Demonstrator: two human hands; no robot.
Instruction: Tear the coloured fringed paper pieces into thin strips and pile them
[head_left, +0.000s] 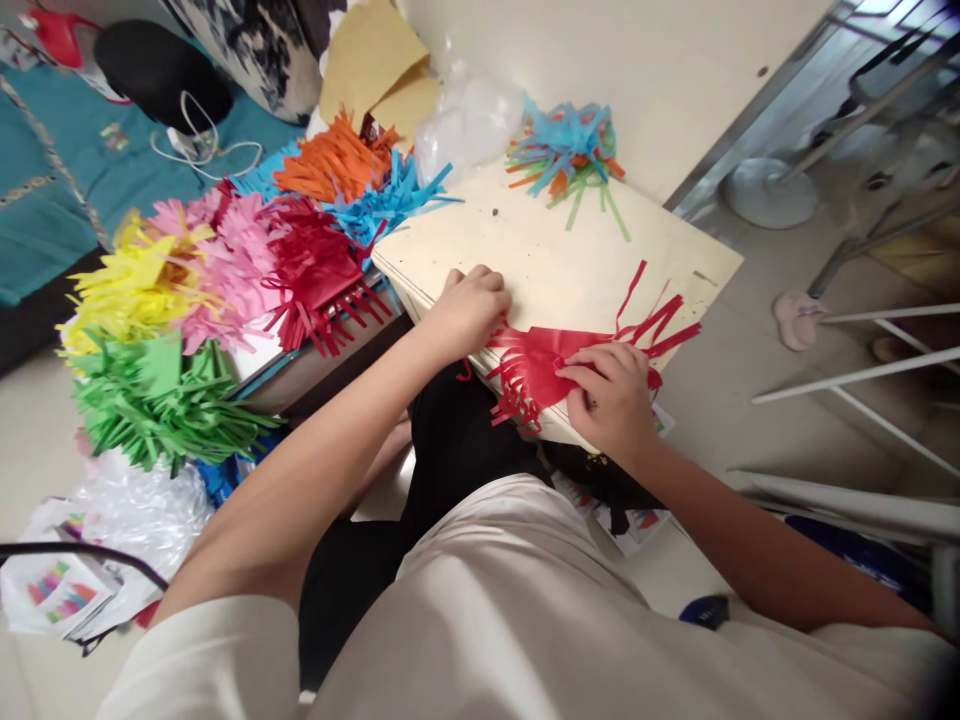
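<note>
Currently, right hand (pixel 616 398) pinches red fringed paper (pixel 534 362) on cream tabletop (pixel 555 240); left hand (pixel 474 308) curled beside, grip indeterminable.

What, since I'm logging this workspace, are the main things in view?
red fringed paper: count unclear, red, table's near edge
fringed bunches: at least six, mixed colours, left
mixed bunch: one, blue/orange/green, table's far end
table: one, cream, centre
paper: count unclear, tan, top
plastic: two heaps, clear, left/top
cloth: one, teal, upper left
rounded object: one, black, upper left
metal bars: several, white, right
left hand: one, bare, table's near edge
right hand: one, bare, on red fringed paper
</note>
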